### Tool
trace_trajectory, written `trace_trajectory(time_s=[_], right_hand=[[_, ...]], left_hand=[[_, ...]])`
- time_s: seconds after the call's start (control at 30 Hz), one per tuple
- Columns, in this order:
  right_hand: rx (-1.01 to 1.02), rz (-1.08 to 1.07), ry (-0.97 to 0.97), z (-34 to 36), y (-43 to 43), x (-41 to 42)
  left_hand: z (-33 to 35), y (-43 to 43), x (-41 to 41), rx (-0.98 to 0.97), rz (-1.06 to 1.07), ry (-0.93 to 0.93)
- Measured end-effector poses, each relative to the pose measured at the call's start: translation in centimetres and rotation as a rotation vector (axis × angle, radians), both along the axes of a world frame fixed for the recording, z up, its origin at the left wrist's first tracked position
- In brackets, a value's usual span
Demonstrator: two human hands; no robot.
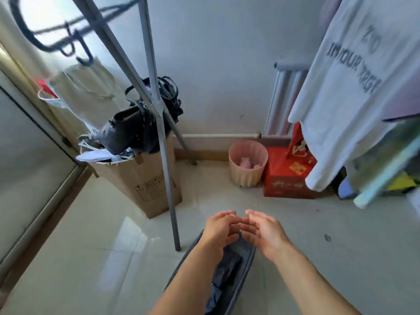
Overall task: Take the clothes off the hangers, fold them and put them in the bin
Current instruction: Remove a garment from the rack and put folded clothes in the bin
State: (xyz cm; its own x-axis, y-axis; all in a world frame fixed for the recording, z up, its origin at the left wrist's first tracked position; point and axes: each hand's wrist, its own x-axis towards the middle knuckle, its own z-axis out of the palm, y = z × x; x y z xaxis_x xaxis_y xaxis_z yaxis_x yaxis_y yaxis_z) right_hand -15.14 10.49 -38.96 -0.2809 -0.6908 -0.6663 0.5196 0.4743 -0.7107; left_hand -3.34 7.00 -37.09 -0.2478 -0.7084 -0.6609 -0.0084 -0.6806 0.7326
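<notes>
Currently both grips are spreading loose: left hand (219,230) and right hand (264,233) are hovering palms inward, fingertips almost meeting, fingers relaxed and pinching nothing. They are hanging just above the far end of the dark bin (241,280), which is sitting on the floor right below the forearms. A dark folded garment (227,267) is lying inside the bin, so at least one piece is looking done; how many pieces are stacked under it is not showing. Further out, a white printed T-shirt (345,87) is hanging high on the right, well apart from the hands, so that one is waiting to be taken down, folded and binned; its hanger is out of view. At top left, black hangers (68,46) are dangling bare and blurred on the grey rack (168,178). Judging from this, the task is sitting partway, likely between items, with the shirt as the next pickup. Background is showing a cardboard box (145,185) stuffed with bags, a pink wastebasket (247,164) and a red box (286,178) by the wall.
</notes>
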Motion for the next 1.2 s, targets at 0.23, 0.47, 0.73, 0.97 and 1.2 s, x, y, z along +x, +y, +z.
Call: trace_trajectory(time_s=[0.23,0.47,0.73,0.97,1.2], right_hand=[[-0.197,-0.036,0.188,11.1,1.3,-1.3],[-0.430,-0.065,0.444,21.2,1.3,-3.8],[-0.784,-0.355,1.333,35.3,2.2,-9.4],[-0.177,-0.202,1.718,39.9,-1.4,-16.2],[-0.264,-0.233,1.754,39.6,-2.3,-17.7]], left_hand=[[11.1,0.5,-1.4,-0.201,-0.038,0.068],[20.1,0.1,-4.1,-0.419,-0.103,0.154],[27.2,0.4,-6.2,-0.670,-0.191,0.196],[28.8,1.4,-6.2,-0.708,-0.146,0.204],[28.8,0.8,-5.0,-0.694,-0.048,0.180]])
